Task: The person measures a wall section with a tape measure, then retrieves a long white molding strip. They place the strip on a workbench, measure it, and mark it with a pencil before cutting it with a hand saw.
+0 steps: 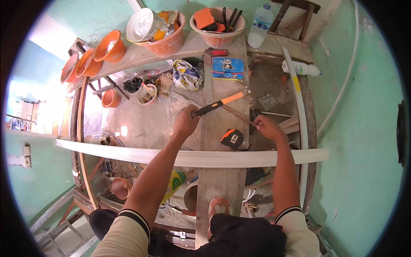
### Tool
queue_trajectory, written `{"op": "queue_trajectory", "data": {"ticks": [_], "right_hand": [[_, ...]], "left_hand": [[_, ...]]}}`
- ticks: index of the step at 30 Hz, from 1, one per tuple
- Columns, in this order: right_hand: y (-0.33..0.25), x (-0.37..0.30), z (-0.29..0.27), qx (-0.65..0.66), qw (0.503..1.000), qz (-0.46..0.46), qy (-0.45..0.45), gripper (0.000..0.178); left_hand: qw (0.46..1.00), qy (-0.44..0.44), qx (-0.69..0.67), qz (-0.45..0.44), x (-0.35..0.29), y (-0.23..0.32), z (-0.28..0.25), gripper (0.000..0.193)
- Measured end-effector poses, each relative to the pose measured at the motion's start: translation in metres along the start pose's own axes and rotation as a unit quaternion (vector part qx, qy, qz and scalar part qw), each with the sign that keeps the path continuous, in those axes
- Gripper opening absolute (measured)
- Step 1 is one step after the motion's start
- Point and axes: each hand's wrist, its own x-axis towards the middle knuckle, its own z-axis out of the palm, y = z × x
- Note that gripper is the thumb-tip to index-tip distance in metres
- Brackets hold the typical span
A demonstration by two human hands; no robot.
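The left hand (186, 123) is wrapping its fingers around the black grip of a claw hammer (218, 105). The claw hammer is hanging over the wooden plank (220, 184). Its long handle is slanting from the left hand, just past the plank's left edge, away and to the right. Its metal head is pointing that way too, up over the plank's right edge.

The right hand (267, 127) is pinching the near end of a thin brown stick (240, 116), just past the plank's right edge. The stick is slanting the other way, pointing away and to the left, toward the middle of the hammer's handle. I cannot tell if the two are touching.

A black and orange tape measure (233, 139) is resting by the plank's right edge, nearer the person than the claw hammer. A long white moulding strip (214, 158) is lying across the plank from left to right, under the forearms.

A blue panda box (227, 65) is sitting near the plank's far end. Behind it, an orange bucket (218, 40) is holding tools with black handles, and a water bottle (260, 28) is standing to its right.
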Motion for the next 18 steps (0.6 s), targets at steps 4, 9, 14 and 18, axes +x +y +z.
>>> {"op": "queue_trajectory", "data": {"ticks": [4, 9, 14, 18], "right_hand": [[0.019, -0.074, -0.035, -0.041, 0.998, 0.037, 0.033, 0.013], [0.027, -0.153, -0.026, 0.099, 0.981, 0.140, 0.095, 0.011], [0.005, -0.198, -0.019, 0.218, 0.959, 0.147, 0.109, 0.014], [0.002, -0.206, -0.017, 0.253, 0.942, 0.163, 0.146, 0.015]], "left_hand": [[0.984, -0.123, 0.053, -0.113, 0.033, 0.000, -0.003, 0.043], [0.984, 0.052, 0.060, -0.157, 0.073, 0.013, 0.046, 0.064], [0.983, 0.011, 0.078, -0.165, 0.089, 0.022, 0.058, 0.057], [0.978, -0.006, 0.088, -0.189, 0.099, 0.009, 0.051, 0.052]]}}
